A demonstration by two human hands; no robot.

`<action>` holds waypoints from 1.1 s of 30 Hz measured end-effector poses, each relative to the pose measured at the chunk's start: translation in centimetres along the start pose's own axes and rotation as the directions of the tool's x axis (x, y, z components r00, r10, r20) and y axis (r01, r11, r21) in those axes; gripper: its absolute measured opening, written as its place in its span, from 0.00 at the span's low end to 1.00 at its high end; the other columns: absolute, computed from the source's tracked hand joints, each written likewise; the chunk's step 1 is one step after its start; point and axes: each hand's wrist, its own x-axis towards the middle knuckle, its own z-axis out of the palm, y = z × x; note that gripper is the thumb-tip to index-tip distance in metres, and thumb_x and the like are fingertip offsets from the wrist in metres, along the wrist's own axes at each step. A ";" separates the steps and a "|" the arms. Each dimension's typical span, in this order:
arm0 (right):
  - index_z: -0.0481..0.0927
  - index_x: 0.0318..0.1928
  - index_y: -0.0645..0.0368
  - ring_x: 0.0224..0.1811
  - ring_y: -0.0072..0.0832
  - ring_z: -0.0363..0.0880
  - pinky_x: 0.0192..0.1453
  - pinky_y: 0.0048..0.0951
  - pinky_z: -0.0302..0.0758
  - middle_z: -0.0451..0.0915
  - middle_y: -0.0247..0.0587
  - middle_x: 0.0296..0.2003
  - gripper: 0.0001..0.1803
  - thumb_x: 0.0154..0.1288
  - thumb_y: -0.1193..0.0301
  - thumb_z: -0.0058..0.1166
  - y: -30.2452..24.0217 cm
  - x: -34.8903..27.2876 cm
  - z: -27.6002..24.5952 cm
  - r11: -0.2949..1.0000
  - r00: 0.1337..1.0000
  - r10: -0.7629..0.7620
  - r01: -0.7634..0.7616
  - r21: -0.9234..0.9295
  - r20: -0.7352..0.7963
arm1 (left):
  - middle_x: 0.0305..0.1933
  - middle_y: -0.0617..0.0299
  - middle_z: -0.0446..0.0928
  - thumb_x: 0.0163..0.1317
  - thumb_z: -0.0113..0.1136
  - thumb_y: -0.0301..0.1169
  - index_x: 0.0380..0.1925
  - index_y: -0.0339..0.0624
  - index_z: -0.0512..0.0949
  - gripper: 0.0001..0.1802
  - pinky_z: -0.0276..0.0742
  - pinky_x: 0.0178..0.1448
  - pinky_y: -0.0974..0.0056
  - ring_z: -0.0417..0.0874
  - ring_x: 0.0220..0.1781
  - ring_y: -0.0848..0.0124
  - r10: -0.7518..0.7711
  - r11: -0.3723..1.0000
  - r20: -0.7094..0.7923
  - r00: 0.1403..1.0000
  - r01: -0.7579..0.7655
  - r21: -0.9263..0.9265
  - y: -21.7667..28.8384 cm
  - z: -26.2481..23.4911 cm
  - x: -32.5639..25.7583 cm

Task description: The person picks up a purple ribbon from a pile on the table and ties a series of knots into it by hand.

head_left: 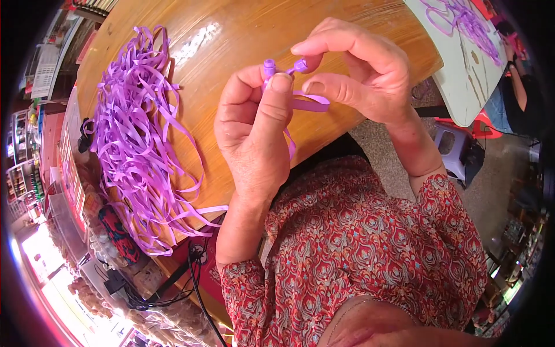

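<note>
Your left hand (254, 124) clamps purple ribbon (310, 105) thumb-to-finger, likely steadying it. Your right hand (378, 75) hovers beside, thumb and forefinger apart.

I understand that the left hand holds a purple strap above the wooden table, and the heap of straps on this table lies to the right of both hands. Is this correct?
Not quite: in the head view, the heap of straps lies to the left of both the left hand and the right hand. The left hand does hold a purple strap above the wooden table.
</note>
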 end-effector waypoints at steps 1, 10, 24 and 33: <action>0.77 0.41 0.70 0.37 0.29 0.73 0.42 0.26 0.69 0.77 0.43 0.35 0.13 0.52 0.82 0.60 0.0 0.0 0.2 0.998 1.000 0.005 -0.004 0.060 -0.007 | 0.34 0.60 0.77 0.65 0.52 0.23 0.40 0.33 0.72 0.06 0.81 0.39 0.66 0.80 0.32 0.73 -0.002 1.000 0.004 1.000 0.002 -0.001 -0.1 0.0 0.0; 0.75 0.43 0.68 0.41 0.30 0.75 0.47 0.28 0.71 0.77 0.45 0.37 0.11 0.58 0.83 0.52 0.1 0.1 0.6 0.916 0.990 0.090 -0.039 0.400 -0.109 | 0.39 0.63 0.77 0.63 0.55 0.23 0.40 0.36 0.77 0.07 0.69 0.48 0.74 0.74 0.42 0.78 0.061 0.962 -0.047 0.997 -0.046 0.269 -0.1 -0.8 0.2; 0.79 0.46 0.66 0.32 0.23 0.76 0.37 0.20 0.71 0.78 0.40 0.34 0.12 0.60 0.81 0.53 0.2 0.8 -0.1 1.000 0.999 0.007 -0.008 -0.027 -0.036 | 0.27 0.70 0.64 0.61 0.57 0.21 0.40 0.33 0.79 0.08 0.59 0.34 0.78 0.62 0.30 0.82 0.139 0.774 0.004 0.990 -0.111 0.623 1.0 -1.2 -0.3; 0.80 0.44 0.68 0.36 0.23 0.76 0.37 0.20 0.71 0.78 0.41 0.34 0.16 0.52 0.86 0.58 -0.9 0.5 0.4 0.993 0.997 -0.081 0.081 -0.083 0.003 | 0.30 0.69 0.70 0.56 0.62 0.18 0.37 0.33 0.80 0.08 0.61 0.37 0.78 0.66 0.32 0.82 0.204 0.880 -0.038 0.978 -0.166 0.446 0.1 -1.7 -0.6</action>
